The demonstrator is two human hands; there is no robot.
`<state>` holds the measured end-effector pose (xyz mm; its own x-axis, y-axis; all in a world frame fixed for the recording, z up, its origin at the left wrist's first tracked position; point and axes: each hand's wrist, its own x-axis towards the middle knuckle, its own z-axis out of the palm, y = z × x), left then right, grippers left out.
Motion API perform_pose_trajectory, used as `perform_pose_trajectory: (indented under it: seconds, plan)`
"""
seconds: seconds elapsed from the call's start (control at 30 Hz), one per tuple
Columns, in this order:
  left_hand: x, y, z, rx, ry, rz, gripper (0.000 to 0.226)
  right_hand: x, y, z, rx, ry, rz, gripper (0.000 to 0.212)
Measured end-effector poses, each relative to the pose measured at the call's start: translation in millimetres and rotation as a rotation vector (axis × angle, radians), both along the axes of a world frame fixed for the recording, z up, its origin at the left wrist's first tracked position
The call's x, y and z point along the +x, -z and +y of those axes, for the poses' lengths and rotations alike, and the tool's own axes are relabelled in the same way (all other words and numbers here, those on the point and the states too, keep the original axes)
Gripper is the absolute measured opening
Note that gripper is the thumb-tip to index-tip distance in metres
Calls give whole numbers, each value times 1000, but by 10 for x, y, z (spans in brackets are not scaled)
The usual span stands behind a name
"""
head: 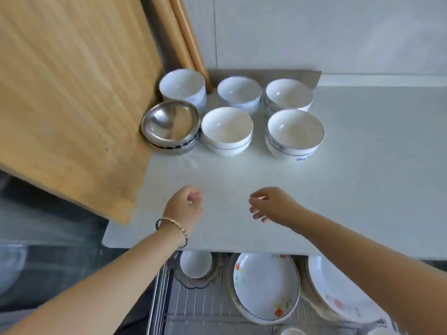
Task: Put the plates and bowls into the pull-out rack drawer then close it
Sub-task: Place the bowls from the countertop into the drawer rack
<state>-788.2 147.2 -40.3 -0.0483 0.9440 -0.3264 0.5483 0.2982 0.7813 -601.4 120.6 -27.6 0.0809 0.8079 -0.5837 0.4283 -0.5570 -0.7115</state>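
1. Nearest us, behind and below the fingertips, the rack stands pulled out under the counter edge. A floral plate lies in it behind the right fingers. A second plate sits just right of that, partly hidden by the forearm, and a small bowl sits upright behind the left wrist.
2. Our left hand is over the counter's front strip, fingers loosely curled toward the palm and pinching nothing. A bracelet circles the wrist.
3. Our right hand is alongside, apart from the left, fingers loosely bent, slightly spread and holding nothing. We cannot tell whether either hand touches the counter.
4. Well ahead of the fingers is a front row of three. A steel bowl tops a short stack ahead-left of the left fingers. A mid bowl stands ahead of the gap between the hands, and a right bowl ahead-right of the right fingers.
5. Beyond these is a back row of three white bowls: back-left, back-mid and back-right. A grey cloth shows behind them.
6. A wooden board leans far left of the left fingers, touching the steel stack. Two wooden rods rise behind the back-left bowl.
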Motion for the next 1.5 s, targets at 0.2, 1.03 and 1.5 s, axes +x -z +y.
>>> perform_pose_trajectory:
  seconds: [0.2, 1.03, 1.5]
  plan:
    - [-462, 113, 518, -79, -83, 10, 23, -478, -107, 1188, -77, 513, 355, 51]
    - [812, -150, -858, -688, 504, -381, 32, 1011, -207, -1570, -259, 262, 188, 35]
    - [1826, 965, -2558, -774, 524, -247, 48, 2110, 931, -2722, -369, -186, -188, 52]
